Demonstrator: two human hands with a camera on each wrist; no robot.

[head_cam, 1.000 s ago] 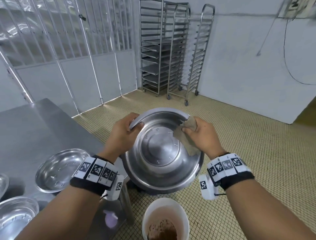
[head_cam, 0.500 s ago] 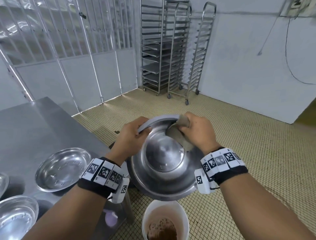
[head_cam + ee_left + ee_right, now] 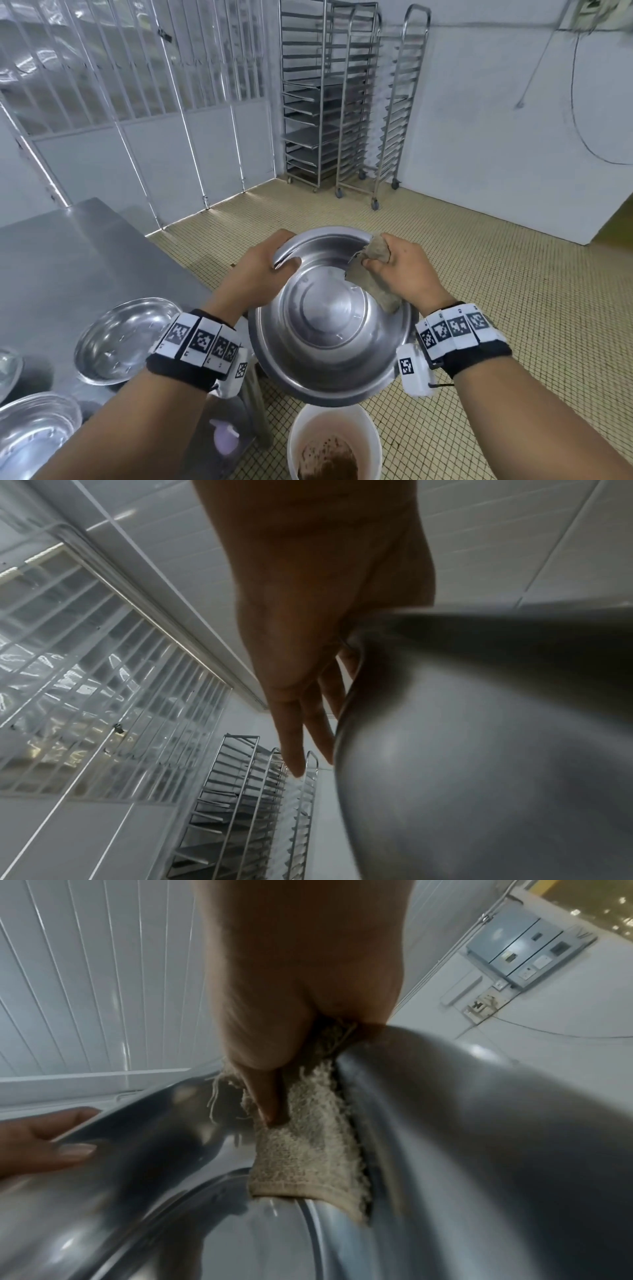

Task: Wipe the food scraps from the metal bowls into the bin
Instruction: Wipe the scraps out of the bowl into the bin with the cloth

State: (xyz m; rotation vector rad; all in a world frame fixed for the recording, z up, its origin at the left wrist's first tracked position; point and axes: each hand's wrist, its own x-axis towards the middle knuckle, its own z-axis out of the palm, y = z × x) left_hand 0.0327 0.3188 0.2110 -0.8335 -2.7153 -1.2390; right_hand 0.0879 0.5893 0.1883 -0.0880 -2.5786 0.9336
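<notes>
A large metal bowl [image 3: 325,315] is tilted toward me above a white bin [image 3: 334,442] holding brown scraps. My left hand [image 3: 263,274] grips the bowl's far-left rim, thumb inside and fingers [image 3: 301,723] along the outer wall [image 3: 479,750]. My right hand [image 3: 400,270] pinches a beige cloth [image 3: 371,274] over the right rim; in the right wrist view the cloth [image 3: 308,1145] hangs down the bowl's inner wall [image 3: 137,1177] under my thumb. The bowl's inside looks wiped.
A steel table [image 3: 68,260] at the left carries a shallow metal bowl [image 3: 120,339] and two more [image 3: 30,435] at the left edge. Tall tray racks [image 3: 342,102] stand at the far wall. Tiled floor [image 3: 513,308] lies open to the right.
The bowl tipped up and came back a little toward me. My right hand slid the cloth along the upper right rim and back to the right side.
</notes>
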